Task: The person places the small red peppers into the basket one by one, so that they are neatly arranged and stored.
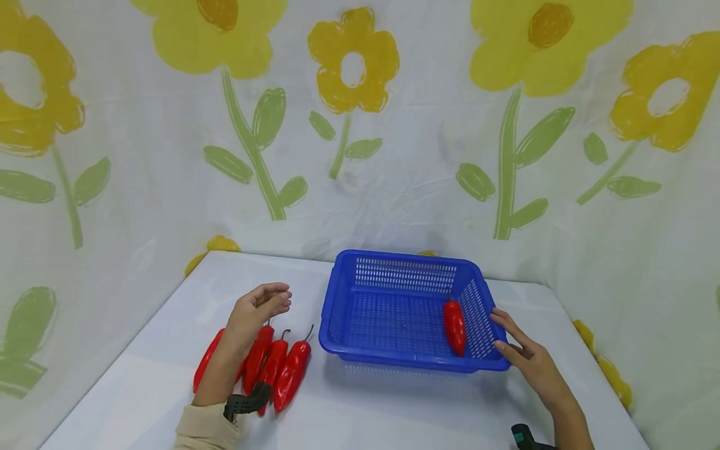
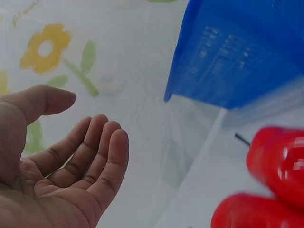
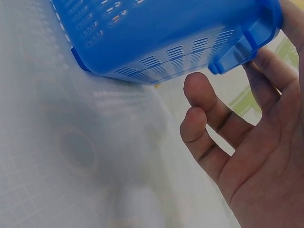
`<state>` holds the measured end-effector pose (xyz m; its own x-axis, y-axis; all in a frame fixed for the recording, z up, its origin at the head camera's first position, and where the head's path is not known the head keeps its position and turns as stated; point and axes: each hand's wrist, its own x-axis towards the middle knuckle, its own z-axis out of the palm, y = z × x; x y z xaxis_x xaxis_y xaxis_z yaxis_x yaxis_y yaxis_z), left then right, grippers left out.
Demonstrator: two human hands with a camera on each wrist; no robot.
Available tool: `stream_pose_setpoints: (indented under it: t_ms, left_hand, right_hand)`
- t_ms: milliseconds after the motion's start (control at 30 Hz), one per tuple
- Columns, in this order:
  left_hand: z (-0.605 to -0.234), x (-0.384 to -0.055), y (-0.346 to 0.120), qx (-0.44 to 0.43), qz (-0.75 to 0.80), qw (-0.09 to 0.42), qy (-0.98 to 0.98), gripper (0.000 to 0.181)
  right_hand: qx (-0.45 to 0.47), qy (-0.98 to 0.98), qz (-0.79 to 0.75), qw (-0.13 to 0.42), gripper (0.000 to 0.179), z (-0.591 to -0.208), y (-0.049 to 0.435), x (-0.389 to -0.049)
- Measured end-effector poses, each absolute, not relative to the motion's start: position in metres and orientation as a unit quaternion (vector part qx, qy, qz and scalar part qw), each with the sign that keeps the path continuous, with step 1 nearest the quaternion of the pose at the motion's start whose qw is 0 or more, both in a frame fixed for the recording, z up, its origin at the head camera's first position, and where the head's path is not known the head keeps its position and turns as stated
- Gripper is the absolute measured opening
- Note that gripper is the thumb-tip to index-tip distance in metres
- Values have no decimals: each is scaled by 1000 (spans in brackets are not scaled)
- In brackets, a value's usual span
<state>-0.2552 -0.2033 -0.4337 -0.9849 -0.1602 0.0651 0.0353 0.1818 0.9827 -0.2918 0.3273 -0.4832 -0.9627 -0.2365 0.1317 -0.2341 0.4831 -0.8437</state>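
Note:
My right hand [image 1: 531, 359] is at the right side of a blue plastic basket [image 1: 394, 360], with thumb and fingers gripping its rim. In the right wrist view, two fingers of the right hand [image 3: 266, 142] stay apart from the basket wall [image 3: 156, 52]. One red chili pepper [image 1: 454, 328] lies inside the basket, near its right wall. Left of the basket, my left hand [image 1: 250, 319] is held with fingers loosely bent and nothing in them. Several red chili peppers [image 1: 292, 375] lie beneath and beside the left forearm, which partly hides them.
The white table [image 1: 394, 412] carries the basket and peppers. A pale curtain [image 1: 394, 206] printed with yellow flowers surrounds the table's back and sides. Dark wrist-worn devices show on the left wrist [image 1: 247, 400] and the right wrist [image 1: 525, 437].

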Motion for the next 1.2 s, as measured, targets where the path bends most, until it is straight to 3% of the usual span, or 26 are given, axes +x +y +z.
stream_pose_setpoints:
  t_ms: [467, 1200]
  left_hand:
    - [-440, -238, -250, 74, -636, 136, -756, 48]
    - [-465, -203, -281, 213, -556, 116, -795, 62]
  right_hand:
    - [-140, 861, -489, 7, 55, -481, 329, -293]
    - [-131, 874, -467, 16, 55, -477, 329, -294]
